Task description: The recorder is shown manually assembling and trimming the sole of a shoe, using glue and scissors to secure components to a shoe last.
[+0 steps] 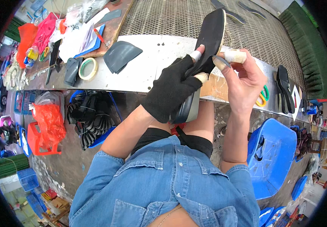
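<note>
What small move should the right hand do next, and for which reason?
Perhaps the right hand should gently press the dark material flat at the near end of the black sole. The gloved left hand holds the sole, the right fingertips are at that end, and the material seems to fold outward, though the fingers partly hide it.

Left fingers (196, 56) seemingly hide part of the black sole (211, 32).
</note>
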`<state>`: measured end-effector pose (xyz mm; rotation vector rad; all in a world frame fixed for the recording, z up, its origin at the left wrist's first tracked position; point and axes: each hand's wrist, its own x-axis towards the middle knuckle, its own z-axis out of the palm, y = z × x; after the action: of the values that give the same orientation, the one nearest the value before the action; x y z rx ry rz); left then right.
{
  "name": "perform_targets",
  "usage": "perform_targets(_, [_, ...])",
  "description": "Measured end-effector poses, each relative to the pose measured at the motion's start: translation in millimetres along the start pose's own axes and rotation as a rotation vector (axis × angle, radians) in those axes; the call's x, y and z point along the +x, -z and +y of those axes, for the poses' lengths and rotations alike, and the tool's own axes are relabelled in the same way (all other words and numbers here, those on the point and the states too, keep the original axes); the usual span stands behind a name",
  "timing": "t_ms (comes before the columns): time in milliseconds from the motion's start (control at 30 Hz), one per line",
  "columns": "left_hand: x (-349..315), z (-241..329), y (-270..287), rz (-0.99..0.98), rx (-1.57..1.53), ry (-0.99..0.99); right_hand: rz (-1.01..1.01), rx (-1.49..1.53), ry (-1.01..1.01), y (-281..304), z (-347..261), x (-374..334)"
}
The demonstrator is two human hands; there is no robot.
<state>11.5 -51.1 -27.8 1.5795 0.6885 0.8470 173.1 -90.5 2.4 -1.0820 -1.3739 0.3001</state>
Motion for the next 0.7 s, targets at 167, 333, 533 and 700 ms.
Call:
perform_targets(167, [-3, 6, -1, 0.012, 0.105, -0.053, 0.08, 0.156, -0.083, -8, -4, -7])
perform_targets(333, [0, 21, -3, 0.015, -0.005, -0.063, 0.1, 0.298, -0.064, -9, -9, -8])
perform_targets(533, [6, 18, -3, 0.061, -0.026, -0.083, 0.09, 0.25, -0.093, -11, -9, 0])
perform_targets(700, [2, 21, -5, 0.07, -0.031, -0.02, 0.024, -0.105, 0.098, 1, -13, 6])
